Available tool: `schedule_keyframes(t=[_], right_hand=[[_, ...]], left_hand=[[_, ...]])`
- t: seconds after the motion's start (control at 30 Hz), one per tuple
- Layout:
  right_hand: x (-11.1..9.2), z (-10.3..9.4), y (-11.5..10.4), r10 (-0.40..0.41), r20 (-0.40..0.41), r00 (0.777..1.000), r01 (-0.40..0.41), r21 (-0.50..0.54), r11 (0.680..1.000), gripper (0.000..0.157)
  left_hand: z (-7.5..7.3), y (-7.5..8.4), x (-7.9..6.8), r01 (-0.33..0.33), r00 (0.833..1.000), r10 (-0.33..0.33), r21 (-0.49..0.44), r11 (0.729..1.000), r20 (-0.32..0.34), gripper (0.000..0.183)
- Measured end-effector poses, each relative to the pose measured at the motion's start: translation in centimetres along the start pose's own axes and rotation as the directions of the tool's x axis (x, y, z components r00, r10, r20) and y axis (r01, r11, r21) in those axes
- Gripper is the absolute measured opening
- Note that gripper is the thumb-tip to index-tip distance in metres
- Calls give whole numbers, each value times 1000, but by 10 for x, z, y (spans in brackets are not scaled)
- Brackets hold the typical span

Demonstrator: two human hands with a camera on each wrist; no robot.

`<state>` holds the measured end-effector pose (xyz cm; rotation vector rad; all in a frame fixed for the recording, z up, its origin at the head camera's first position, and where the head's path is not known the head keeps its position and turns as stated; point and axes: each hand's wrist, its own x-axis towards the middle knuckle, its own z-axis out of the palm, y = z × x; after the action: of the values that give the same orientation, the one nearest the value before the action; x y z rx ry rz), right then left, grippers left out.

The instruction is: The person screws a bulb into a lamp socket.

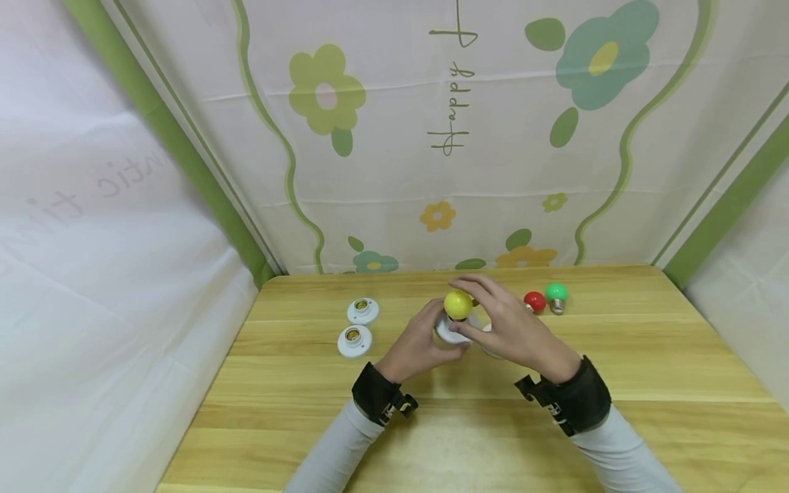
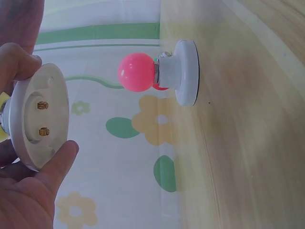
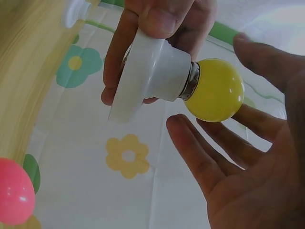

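My left hand grips the rim of a white round lamp socket, holding it raised above the table. Two brass contacts show on its underside. A yellow light bulb sits in this socket, a strip of its metal base visible at the collar. Around the bulb curve the spread fingers of my right hand. In the right wrist view the thumb stands apart from the yellow glass, with some fingertips close below and behind it.
A pinkish-red bulb stands in another white socket on the table, mostly hidden behind my right hand in the head view. A loose red bulb and green bulb lie back right. Two bulbless sockets stand left.
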<state>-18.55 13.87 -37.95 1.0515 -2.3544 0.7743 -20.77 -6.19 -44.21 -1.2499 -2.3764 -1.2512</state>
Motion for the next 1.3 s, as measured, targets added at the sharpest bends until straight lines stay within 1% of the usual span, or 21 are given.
schedule_keyframes(t=[0.13, 0.23, 0.47, 0.57, 0.77, 0.87, 0.93, 0.97, 1.17, 1.3], right_hand=[[0, -1, 0, -24, 36, 999, 23, 33, 999, 64], [-1, -1, 1, -31, 50, 998, 29, 38, 999, 61], [-2, -2, 0, -24, 32, 999, 22, 57, 998, 52], [-2, -1, 0, -23, 22, 1000, 21, 60, 998, 52], [-1, -1, 1, -20, -4, 1000, 20, 59, 998, 49], [-1, -1, 1, -12, -11, 1000, 13, 58, 998, 50], [0, 0, 2, -6, -13, 1000, 7, 59, 998, 49], [0, 0, 2, -1, -14, 1000, 2, 58, 998, 49], [-1, 2, 3, 30, -16, 999, -29, 39, 999, 49], [-1, 2, 4, 51, -3, 999, -51, 31, 998, 54]], left_hand=[[-1, 0, 0, -9, 1000, 9, 16, 1000, -12, 73], [-1, -1, 0, -19, 1000, 19, 14, 1000, -18, 73], [2, -1, 0, -21, 999, 21, -16, 1000, -35, 77], [0, 5, 1, -19, 999, 18, -25, 1000, -43, 76], [-12, 30, 2, -12, 999, 11, -26, 1000, -41, 71], [-14, 34, 1, -15, 999, 14, -26, 1000, -43, 70], [-14, 33, 1, -21, 999, 20, -24, 999, -46, 70], [-12, 29, 1, -23, 999, 22, -22, 999, -46, 71], [0, 3, -1, -26, 999, 26, -3, 1000, -33, 76], [0, -1, -1, -11, 1000, 11, 9, 1000, -15, 76]])
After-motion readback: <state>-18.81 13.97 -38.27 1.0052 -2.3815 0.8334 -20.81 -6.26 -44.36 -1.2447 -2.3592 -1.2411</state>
